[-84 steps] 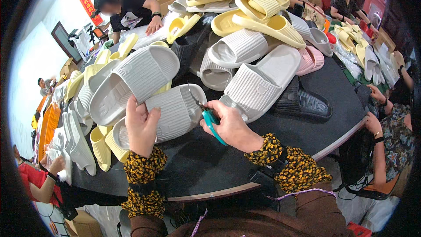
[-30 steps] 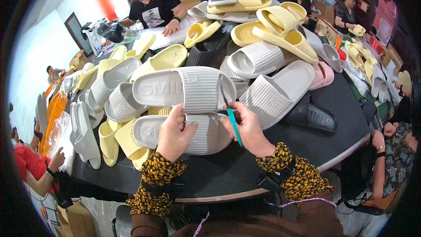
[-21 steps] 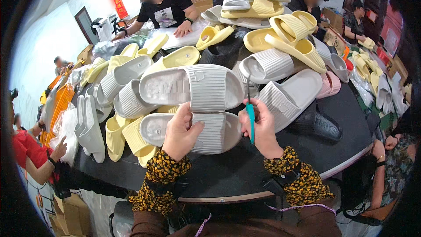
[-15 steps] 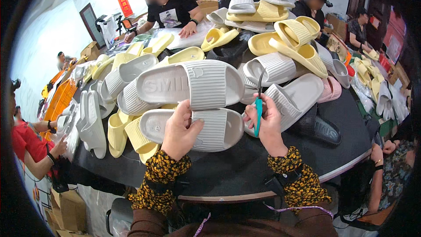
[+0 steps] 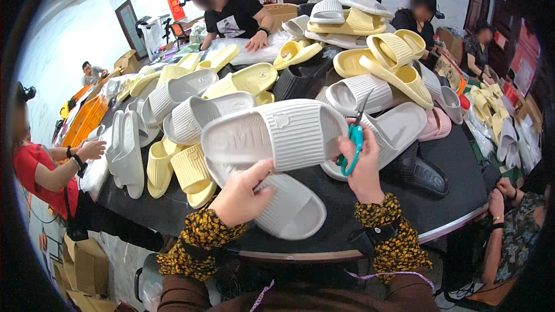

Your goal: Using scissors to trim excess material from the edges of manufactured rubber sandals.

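Two light grey slide slippers are in front of me over the table. The upper slipper (image 5: 298, 138) lies crosswise with its ribbed strap facing up. Below it, the lower slipper (image 5: 292, 208) slants down to the right, its heel part hidden. My left hand (image 5: 240, 196) is closed on the pair, its thumb over the lower one and its fingertips at the upper one's near edge. Teal-handled scissors (image 5: 355, 145) sit in my right hand (image 5: 365, 164), blades pointing up. That hand's fingers are at the upper slipper's toe end, and I cannot tell whether they press on it.
Piled slippers cover the far side of the black table (image 5: 404, 214): yellow slippers (image 5: 399, 72), grey slippers (image 5: 127, 153), a pink slipper (image 5: 436, 126) and a black slipper (image 5: 416, 170). Several people work around. Orange crates (image 5: 87, 121) stand left, cardboard boxes (image 5: 87, 266) lower left.
The slippers have shifted rightward and split in angle: the lower one now tilts down to the right, the upper one is raised. My right hand with the scissors has moved slightly right.
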`<state>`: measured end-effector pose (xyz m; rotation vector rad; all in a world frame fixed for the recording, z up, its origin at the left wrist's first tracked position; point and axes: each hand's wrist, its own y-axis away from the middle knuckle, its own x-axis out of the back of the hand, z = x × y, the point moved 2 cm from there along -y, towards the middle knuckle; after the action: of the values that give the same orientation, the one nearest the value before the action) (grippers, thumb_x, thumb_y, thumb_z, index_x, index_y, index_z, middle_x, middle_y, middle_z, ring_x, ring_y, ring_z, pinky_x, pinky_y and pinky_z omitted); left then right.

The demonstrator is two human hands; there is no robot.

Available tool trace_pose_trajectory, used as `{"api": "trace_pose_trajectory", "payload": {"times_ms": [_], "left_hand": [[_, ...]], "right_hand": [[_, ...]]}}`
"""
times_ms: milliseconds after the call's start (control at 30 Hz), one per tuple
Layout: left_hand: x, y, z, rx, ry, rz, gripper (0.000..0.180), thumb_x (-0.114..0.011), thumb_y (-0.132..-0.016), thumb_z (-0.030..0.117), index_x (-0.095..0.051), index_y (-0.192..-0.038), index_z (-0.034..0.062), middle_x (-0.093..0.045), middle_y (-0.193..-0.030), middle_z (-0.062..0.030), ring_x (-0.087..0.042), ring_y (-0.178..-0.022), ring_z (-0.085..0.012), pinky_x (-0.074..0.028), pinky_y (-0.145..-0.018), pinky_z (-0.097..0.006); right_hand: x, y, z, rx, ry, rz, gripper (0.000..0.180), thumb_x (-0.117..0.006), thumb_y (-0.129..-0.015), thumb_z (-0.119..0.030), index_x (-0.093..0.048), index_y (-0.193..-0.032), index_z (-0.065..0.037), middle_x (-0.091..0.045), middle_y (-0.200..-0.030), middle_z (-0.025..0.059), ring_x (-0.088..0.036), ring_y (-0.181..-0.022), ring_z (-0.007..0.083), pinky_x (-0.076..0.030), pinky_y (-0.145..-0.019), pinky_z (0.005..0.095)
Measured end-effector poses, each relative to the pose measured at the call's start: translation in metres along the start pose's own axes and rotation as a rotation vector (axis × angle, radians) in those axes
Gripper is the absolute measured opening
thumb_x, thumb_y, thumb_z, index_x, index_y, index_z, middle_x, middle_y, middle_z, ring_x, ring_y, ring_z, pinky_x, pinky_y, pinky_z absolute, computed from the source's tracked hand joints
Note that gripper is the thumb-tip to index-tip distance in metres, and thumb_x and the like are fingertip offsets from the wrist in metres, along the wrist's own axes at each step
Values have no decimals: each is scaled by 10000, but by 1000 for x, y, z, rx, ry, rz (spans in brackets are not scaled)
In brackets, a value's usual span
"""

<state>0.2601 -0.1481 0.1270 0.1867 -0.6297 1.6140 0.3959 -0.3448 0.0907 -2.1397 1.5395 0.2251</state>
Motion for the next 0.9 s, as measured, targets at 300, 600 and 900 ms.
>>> {"api": "trace_pose_trajectory", "payload": {"times_ms": [300, 600, 900], "left_hand": [[17, 36, 52, -76, -574, -380, 478, -530, -720, 14, -457, -1192, 23, -603, -914, -165, -538, -971, -332, -394, -880, -408], [20, 49, 54, -415, -860, -498, 277, -613, -707, 84, -590, -983, 85, -562, -798, -4, -486, -923, -208, -307, -986, -414], [12, 65, 8, -382, -861, -302, 435, -651, -678, 49, -560, -1099, 115, -488, -1256, -81, -445, -1142, -274, -334, -1009, -494]], "right_hand": [[31, -14, -32, 149, 87, 144, 413, -658, -764, -182, -530, -1111, 1, -528, -959, 22, -503, -882, 102, -399, -790, 234], [43, -19, -41, 124, 294, 4, 338, -676, -757, -109, -577, -1065, -12, -534, -914, -14, -491, -790, 58, -396, -729, 193], [46, -21, -26, -76, 334, -99, 352, -658, -752, -84, -555, -1087, -46, -552, -874, -9, -527, -697, 63, -440, -555, 197]]}}
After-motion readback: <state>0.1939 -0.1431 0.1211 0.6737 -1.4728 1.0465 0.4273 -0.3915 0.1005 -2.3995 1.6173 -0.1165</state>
